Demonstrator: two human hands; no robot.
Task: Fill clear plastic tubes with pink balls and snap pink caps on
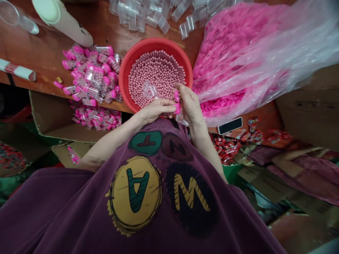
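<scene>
In front of my chest, above the near rim of a red bowl, both hands meet at a small clear jar with a pink flip cap. Its lid stands raised. My left hand is closed round the jar, fingers stretched along it; pink beads show just under them. Curled fingers of my right hand are at the cap's right side, thumb mostly hidden. A piece of clear plastic shows beneath that hand. Pink beads fill the bowl, and a clear tube lies on them.
Filled pink-capped jars are heaped left of the bowl, more in a cardboard box below. Right stands a plastic bag of pink caps, with a phone nearby. Empty clear tubes lie behind. Another person's arm shows at right.
</scene>
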